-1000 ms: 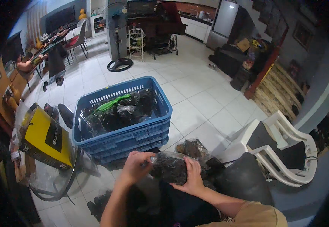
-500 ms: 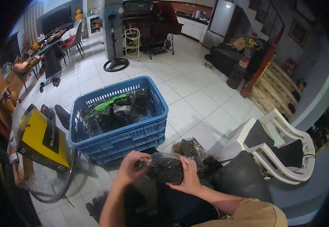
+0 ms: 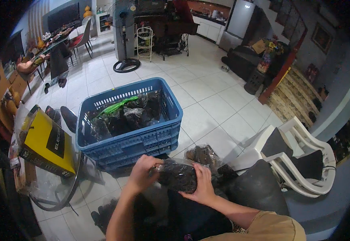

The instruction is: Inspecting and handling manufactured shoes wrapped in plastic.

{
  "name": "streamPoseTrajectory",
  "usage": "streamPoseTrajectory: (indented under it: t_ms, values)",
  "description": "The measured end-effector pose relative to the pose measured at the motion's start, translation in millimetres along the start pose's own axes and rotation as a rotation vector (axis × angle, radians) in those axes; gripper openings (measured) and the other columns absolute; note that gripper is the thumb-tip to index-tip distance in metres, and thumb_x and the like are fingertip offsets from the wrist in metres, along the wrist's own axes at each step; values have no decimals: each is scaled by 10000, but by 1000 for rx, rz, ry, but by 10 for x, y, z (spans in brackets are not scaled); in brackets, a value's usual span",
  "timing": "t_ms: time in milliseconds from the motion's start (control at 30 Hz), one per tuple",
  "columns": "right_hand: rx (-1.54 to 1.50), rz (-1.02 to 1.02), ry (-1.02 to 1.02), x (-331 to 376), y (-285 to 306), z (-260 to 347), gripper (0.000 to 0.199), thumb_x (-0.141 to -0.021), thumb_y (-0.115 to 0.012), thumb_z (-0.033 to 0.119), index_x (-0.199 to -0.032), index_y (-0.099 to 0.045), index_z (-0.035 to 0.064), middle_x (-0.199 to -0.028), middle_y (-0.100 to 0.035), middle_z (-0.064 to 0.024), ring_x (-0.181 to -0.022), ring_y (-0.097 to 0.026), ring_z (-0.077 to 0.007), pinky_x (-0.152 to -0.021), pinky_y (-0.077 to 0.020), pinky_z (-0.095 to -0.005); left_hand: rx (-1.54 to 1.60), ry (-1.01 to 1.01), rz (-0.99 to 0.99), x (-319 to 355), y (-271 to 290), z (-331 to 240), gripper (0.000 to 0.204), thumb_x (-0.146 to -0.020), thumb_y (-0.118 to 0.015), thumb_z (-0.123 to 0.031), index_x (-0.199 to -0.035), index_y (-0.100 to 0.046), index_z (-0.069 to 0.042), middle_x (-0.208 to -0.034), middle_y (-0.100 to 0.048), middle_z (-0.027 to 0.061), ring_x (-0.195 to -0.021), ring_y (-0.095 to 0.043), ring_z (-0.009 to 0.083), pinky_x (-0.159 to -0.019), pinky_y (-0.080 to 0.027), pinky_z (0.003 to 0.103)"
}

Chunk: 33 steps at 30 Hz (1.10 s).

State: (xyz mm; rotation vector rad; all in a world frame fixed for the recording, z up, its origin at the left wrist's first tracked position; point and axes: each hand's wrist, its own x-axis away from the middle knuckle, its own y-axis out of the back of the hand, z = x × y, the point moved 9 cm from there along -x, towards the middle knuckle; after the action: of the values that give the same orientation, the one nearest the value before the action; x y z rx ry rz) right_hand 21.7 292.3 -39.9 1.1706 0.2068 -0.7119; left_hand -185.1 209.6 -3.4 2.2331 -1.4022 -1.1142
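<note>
Over my lap I hold a clear plastic bag with something dark inside [image 3: 177, 176]; what the contents are I cannot make out. My left hand [image 3: 143, 173] pinches the bag's left end with its fingers closed. Wrapped round the right side of the bag is my right hand [image 3: 202, 182], its thumb beneath and fingers on top. Just beyond my hands stands a blue plastic crate [image 3: 130, 140] with slotted walls. Inside it lie several clear bags of dark items [image 3: 134, 116] and a bright green strip of plastic [image 3: 116, 105].
Right of my hands lies another clear bag of dark things [image 3: 204, 156], beside a dark cushion [image 3: 257, 188]. A white plastic chair [image 3: 281, 160] stands farther right. At left, a yellow box [image 3: 48, 144] rests on a round-rimmed stand [image 3: 68, 201]. A fan [image 3: 126, 65] stands beyond the crate.
The view has shifted slightly, so the room sits a little differently in the picture. Both hands keep hold of the bag, and my left fingers have closed more tightly at its end.
</note>
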Motion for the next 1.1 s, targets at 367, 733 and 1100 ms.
streamPoseTrajectory:
  t_ms: [367,733,1100]
  values:
    - [-15,45,-46,0,-41,-39,1231,-666,-922,448,-1572,-214,9,-1475,-400,-243,-1335,-413,-458,-1135,-282,-616,101,150,52,57,10,173,360,-742,-724,31,-1086,-680,-65,-937,-676,62,-920,-621,265,-854,-486,354]
    - [-1,51,-74,1,-55,-57,1278,-612,-949,426,-1571,-218,3,-1460,-418,-251,-1332,-425,-447,-1126,-309,-590,72,150,57,61,7,163,352,-726,-724,26,-1063,-657,-52,-971,-680,67,-894,-624,250,-858,-496,368]
    - [-40,-26,-114,117,-146,-74,1226,-624,-942,314,-1576,-235,1,-1553,-335,-247,-1435,-316,-453,-1193,-255,-563,278,113,74,223,-16,266,307,-769,-731,-91,-1067,-670,-48,-952,-673,75,-939,-636,252,-853,-512,383]
